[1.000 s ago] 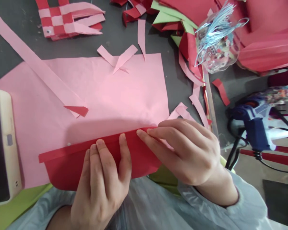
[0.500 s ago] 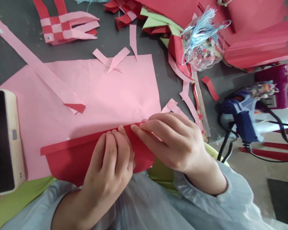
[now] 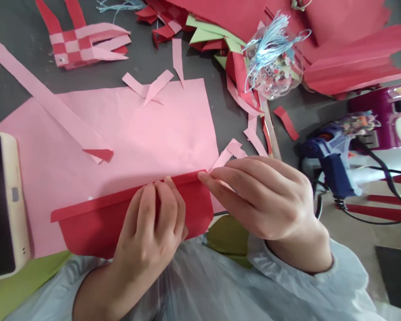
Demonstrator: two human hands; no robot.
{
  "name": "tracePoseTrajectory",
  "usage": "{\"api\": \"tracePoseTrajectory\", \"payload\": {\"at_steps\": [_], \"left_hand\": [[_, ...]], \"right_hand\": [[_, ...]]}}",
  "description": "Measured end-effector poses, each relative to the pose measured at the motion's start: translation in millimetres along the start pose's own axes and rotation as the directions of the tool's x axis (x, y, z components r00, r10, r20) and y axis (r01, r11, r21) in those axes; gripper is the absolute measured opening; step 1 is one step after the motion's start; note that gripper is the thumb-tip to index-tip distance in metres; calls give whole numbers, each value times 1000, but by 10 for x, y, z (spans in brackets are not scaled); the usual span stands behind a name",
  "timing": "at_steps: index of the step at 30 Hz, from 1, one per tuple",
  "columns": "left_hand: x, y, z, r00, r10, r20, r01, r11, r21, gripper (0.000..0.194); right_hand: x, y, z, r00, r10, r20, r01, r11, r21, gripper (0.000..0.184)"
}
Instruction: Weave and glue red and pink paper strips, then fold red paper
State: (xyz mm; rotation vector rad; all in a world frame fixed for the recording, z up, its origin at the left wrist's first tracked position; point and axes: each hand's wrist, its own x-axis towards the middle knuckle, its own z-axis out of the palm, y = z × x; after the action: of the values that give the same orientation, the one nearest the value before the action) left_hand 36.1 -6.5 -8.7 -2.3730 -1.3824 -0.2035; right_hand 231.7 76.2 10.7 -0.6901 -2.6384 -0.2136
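Note:
A folded red paper piece point(image 3: 93, 225) with rounded lower corners lies at the near edge of a large pink sheet point(image 3: 120, 133). My left hand point(image 3: 150, 236) rests on its middle, fingers pressed together on the folded top edge. My right hand point(image 3: 263, 196) presses the fold's right end with its fingertips held close together. A long pink strip point(image 3: 47, 102) with a red tip crosses the pink sheet at the left.
A phone point(image 3: 2, 205) lies at the left edge. A woven red and pink piece point(image 3: 80, 42) sits at the back left. Paper scraps, a clear ball with blue threads point(image 3: 272, 60), a blue glue gun point(image 3: 334, 156) with cables and red sheets point(image 3: 350, 49) crowd the right.
My right hand's fingertips slid right along the fold to its right end. My left hand's fingers curled together on the fold. The view shifted slightly.

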Motion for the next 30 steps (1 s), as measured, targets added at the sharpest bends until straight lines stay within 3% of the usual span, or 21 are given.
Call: {"api": "tracePoseTrajectory", "payload": {"at_steps": [12,30], "left_hand": [[4,-42,-43,998,52,47,-53,998,32,69],[13,-4,-41,997,70,21,-71,994,82,63]], "right_hand": [[-39,-32,27,997,82,-13,-81,995,54,13],[-1,-81,73,969,244,-28,-239,964,118,24]]}}
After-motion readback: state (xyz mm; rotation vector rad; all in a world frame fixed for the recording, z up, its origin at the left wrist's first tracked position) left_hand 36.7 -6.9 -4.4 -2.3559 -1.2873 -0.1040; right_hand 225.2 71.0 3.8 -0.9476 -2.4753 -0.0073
